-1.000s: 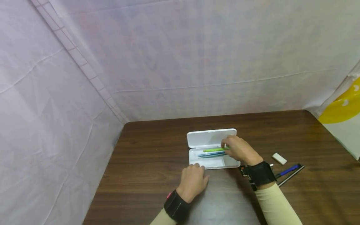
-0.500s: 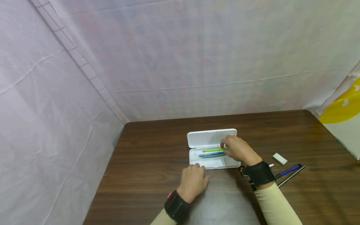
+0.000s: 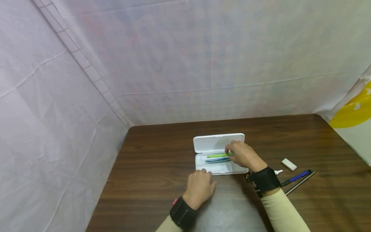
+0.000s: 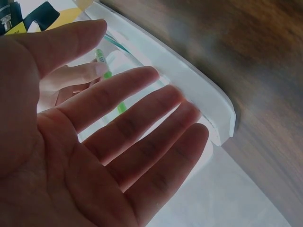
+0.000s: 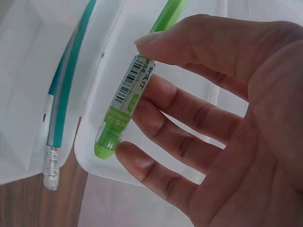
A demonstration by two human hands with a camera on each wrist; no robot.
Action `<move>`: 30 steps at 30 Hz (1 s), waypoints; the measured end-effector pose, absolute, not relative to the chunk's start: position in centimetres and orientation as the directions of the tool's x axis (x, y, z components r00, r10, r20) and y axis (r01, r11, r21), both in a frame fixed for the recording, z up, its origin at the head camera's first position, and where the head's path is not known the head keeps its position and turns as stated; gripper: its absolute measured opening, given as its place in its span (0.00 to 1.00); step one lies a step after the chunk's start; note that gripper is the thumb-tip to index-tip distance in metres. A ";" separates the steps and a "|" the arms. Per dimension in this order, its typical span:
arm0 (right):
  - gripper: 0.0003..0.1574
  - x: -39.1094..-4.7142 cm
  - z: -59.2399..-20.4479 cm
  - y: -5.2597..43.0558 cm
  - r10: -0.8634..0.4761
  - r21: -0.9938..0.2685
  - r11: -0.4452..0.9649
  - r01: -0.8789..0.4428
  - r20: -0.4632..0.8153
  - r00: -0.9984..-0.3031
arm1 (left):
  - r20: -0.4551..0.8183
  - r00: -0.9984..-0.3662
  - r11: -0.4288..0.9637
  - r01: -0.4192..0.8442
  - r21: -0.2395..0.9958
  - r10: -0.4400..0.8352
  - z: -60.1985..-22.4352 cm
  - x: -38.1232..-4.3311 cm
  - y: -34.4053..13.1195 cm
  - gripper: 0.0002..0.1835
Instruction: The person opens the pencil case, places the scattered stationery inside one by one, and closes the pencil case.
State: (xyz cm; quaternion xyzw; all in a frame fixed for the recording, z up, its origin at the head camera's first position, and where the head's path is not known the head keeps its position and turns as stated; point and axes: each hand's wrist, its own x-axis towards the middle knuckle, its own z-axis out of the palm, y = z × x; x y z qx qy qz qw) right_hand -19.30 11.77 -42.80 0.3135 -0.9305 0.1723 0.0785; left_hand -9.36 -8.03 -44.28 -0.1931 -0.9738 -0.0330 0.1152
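A white pencil case (image 3: 198, 166) lies on the table with its lid (image 3: 207, 144) raised at the back. My right hand (image 3: 244, 155) is over the case's right half and pinches a green pen (image 5: 125, 90) between thumb and fingers. A barcode label wraps the pen's clear barrel. Teal and blue pens (image 3: 215, 160) lie in the case beside the green pen (image 3: 215, 155); one teal pen (image 5: 68, 90) shows in the right wrist view. My left hand (image 3: 199, 187) rests near the case's front left edge, its fingers (image 4: 123, 94) loosely extended against the rim and holding nothing.
To the right of my right wrist lie a white eraser (image 3: 289, 164), a blue pen (image 3: 299, 176), a dark stick-like item (image 3: 301, 182) and a small white-tipped item (image 3: 278, 172). Pale curtains hang behind and left of the brown table (image 3: 156, 154). A yellow object (image 3: 352, 112) hangs at right.
My right hand has shifted slightly left with the green pen, which now sits a little farther left over the case. The left hand stays where it was.
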 end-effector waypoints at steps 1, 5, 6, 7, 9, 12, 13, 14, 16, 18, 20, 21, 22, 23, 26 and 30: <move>0.08 -19.3 -42.9 11.7 -0.556 -0.271 0.744 -0.611 0.258 -0.790 | 0.239 -0.898 0.923 0.384 0.019 0.369 -44.3 -9.4 -8.0 0.17; 0.08 -19.4 -43.1 11.5 -0.549 -0.267 0.746 -0.610 0.271 -0.790 | 0.244 -0.896 0.922 0.387 0.018 0.371 -44.3 -9.4 -8.0 0.17; 0.09 -19.4 -43.2 11.5 -0.548 -0.268 0.745 -0.611 0.276 -0.789 | 0.245 -0.896 0.922 0.387 0.018 0.371 -44.3 -9.4 -8.0 0.17; 0.09 -19.5 -43.2 11.4 -0.546 -0.267 0.745 -0.611 0.281 -0.789 | 0.247 -0.895 0.922 0.388 0.020 0.371 -44.3 -9.4 -8.0 0.17; 0.09 -19.5 -43.4 11.4 -0.545 -0.263 0.745 -0.613 0.291 -0.787 | 0.247 -0.895 0.922 0.388 0.019 0.371 -44.3 -9.4 -8.0 0.17; 0.10 -19.5 -43.5 11.4 -0.543 -0.260 0.744 -0.616 0.303 -0.783 | 0.249 -0.894 0.921 0.388 0.018 0.372 -44.3 -9.4 -8.0 0.17; 0.10 -19.5 -43.5 11.4 -0.543 -0.257 0.744 -0.616 0.305 -0.783 | 0.249 -0.894 0.921 0.388 0.018 0.372 -44.3 -9.4 -8.0 0.17; 0.10 -19.6 -43.6 11.3 -0.542 -0.256 0.745 -0.616 0.305 -0.783 | 0.248 -0.895 0.922 0.387 0.017 0.371 -44.3 -9.4 -8.0 0.17; 0.10 -19.6 -43.7 11.3 -0.539 -0.253 0.750 -0.611 0.301 -0.787 | 0.247 -0.895 0.922 0.388 0.019 0.372 -44.3 -9.3 -8.0 0.17; 0.10 -19.6 -43.8 11.3 -0.537 -0.249 0.755 -0.606 0.295 -0.790 | 0.245 -0.896 0.922 0.388 0.019 0.372 -44.2 -9.3 -8.0 0.17; 0.10 -19.6 -43.9 11.3 -0.534 -0.246 0.761 -0.600 0.286 -0.795 | 0.243 -0.896 0.921 0.389 0.021 0.372 -44.2 -9.3 -8.0 0.17; 0.10 -19.6 -43.9 11.2 -0.533 -0.244 0.765 -0.596 0.280 -0.798 | 0.243 -0.896 0.921 0.389 0.020 0.373 -44.2 -9.3 -8.0 0.17; 0.10 -19.6 -44.0 11.2 -0.532 -0.244 0.767 -0.594 0.276 -0.801 | 0.243 -0.896 0.921 0.389 0.019 0.373 -44.2 -9.3 -8.0 0.17; 0.10 -19.6 -44.0 11.2 -0.530 -0.243 0.770 -0.590 0.272 -0.803 | 0.243 -0.895 0.921 0.388 0.017 0.373 -44.2 -9.3 -8.0 0.17; 0.10 -19.5 -44.1 11.1 -0.529 -0.239 0.774 -0.586 0.263 -0.807 | 0.245 -0.895 0.922 0.388 0.011 0.374 -44.2 -9.3 -8.0 0.17; 0.10 -19.5 -44.2 11.1 -0.531 -0.233 0.775 -0.587 0.264 -0.805 | 0.255 -0.891 0.921 0.389 0.006 0.375 -44.2 -9.3 -8.0 0.17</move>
